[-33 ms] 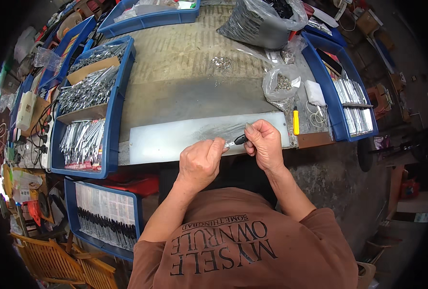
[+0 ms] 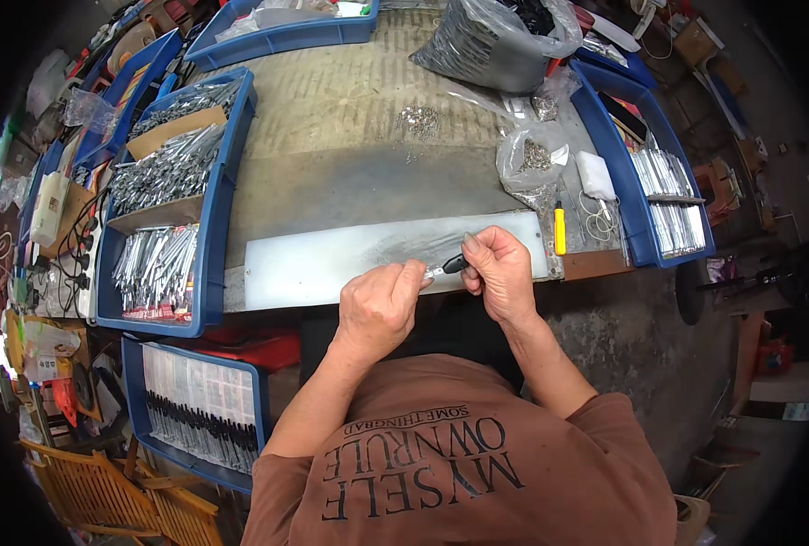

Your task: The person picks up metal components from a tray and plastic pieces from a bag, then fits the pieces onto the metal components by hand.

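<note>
Over the front edge of a long whitish board [image 2: 300, 259], both of my hands meet at one small part. My left hand [image 2: 379, 308] is closed around its silver metal end, most of which the fingers hide. Thumb and fingertips of my right hand [image 2: 505, 278] pinch its black tapered end piece [image 2: 455, 264]. The two ends appear joined between the hands; how they fit together is too small to tell. Dark smudges mark the board just behind my fingers.
Left stands a divided blue bin [image 2: 213, 241] of silver rods; below it, a blue tray [image 2: 263, 414] holds rows of black-topped pieces. At right are a yellow-handled tool [image 2: 559, 232], an open bag of small metal parts [image 2: 520, 164] and another blue bin [image 2: 646, 246]. A big plastic bag [image 2: 482, 55] sits behind.
</note>
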The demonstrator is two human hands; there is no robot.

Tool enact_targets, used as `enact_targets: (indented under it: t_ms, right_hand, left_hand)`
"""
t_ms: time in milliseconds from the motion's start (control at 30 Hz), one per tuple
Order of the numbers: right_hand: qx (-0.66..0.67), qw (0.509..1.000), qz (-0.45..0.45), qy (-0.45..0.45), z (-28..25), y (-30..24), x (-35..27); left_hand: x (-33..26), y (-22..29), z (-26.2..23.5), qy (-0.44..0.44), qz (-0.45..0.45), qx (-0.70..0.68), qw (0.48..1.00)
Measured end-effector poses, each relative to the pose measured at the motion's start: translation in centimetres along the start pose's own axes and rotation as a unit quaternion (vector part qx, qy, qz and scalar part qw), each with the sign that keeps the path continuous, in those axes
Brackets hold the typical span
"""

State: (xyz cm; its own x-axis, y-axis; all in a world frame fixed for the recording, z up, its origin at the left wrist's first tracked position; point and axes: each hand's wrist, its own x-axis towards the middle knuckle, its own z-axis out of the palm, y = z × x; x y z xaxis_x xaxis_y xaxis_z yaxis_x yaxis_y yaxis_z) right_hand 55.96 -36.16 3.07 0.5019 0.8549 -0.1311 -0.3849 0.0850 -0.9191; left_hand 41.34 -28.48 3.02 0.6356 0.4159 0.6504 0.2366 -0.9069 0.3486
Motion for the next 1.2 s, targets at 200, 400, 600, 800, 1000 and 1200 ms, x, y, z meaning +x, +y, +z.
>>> enact_targets:
  t_ms: [200,400,600,800,1000,1200]
  right_hand:
    - [0.022,1.000,0.005,0.000,0.2,0.2,0.0]
    - [0.028,0.999,0.015,-0.001,0.4,0.5,0.0]
    - [0.002,1.000,-0.008,0.027,1.1,0.9,-0.4]
    - [-0.022,0.995,-0.094,0.033,1.8,1.7,-1.0]
    - [-0.095,0.983,-0.153,0.024,1.8,1.9,-1.4]
    - [-0.183,0.949,-0.256,0.016,1.3,2.5,-1.6]
  left_hand:
    - [-0.1,0.0,0.1,-0.009,-0.004,0.000,1.000]
    - [-0.3,-0.1,0.4,-0.009,-0.002,-0.001,1.000]
    - [-0.3,0.1,0.3,-0.013,-0.005,0.003,1.000]
    - [-0.5,0.3,0.5,-0.017,-0.001,0.007,1.000]
    - [-0.9,0.1,0.6,-0.008,0.008,0.003,1.000]
    - [-1.1,0.1,0.8,0.010,0.029,-0.016,0.999]
